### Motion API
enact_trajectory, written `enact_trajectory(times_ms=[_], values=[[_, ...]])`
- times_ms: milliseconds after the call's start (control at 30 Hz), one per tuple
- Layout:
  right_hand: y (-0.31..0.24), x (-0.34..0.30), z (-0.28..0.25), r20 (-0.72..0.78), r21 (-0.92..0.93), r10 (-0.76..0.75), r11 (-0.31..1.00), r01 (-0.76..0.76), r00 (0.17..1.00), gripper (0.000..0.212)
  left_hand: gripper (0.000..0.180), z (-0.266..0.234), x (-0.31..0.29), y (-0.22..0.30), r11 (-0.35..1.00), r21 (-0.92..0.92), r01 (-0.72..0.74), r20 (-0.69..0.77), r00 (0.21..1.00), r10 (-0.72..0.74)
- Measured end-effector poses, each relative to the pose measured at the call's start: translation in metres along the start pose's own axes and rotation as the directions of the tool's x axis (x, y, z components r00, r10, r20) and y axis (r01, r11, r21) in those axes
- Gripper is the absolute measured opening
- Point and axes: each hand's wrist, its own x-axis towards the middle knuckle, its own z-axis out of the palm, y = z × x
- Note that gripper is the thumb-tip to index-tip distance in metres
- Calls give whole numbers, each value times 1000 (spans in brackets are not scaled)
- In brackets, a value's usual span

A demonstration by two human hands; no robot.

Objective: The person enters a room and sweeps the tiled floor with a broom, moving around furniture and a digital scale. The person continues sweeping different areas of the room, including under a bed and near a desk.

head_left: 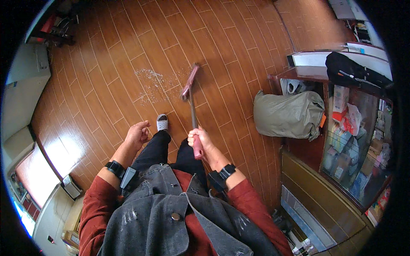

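Observation:
My right hand [200, 139] is wrapped round the handle of a broom [193, 111], close to its pinkish-red grip end. The handle runs away from me to a narrow pinkish-red head, which is down at the tiled floor. Left of the head lies a scatter of small whitish bits [156, 83], spread loosely over several tiles. My left hand [137, 133] hangs in the air beside my left leg, its fingers loosely curled and holding nothing. It is apart from the broom.
My foot in a light slipper [162, 122] stands just short of the bits. To the right, a stuffed grey-green bag [288, 114] rests against a glass-fronted cabinet [354, 145] full of packages. A black bag [354, 72] lies on top. A white cabinet [30, 77] stands at the left.

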Motion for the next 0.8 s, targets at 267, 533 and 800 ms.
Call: enact_trajectory(times_ms=[267, 533, 800], values=[[-33, -88, 11, -101, -73, -3, 997, -5, 995, 18, 18, 0, 11, 31, 1000, -24, 3, 14, 1000, -2], [-77, -86, -29, -109, -111, -107, 989, 94, 988, 18, 16, 51, 28, 36, 1000, -16, 18, 13, 1000, -18], [-174, -150, -124, -356, -163, -283, 957, 239, 890, 26, 16, 166, 48, 43, 999, -12, -48, -66, 997, 47]])
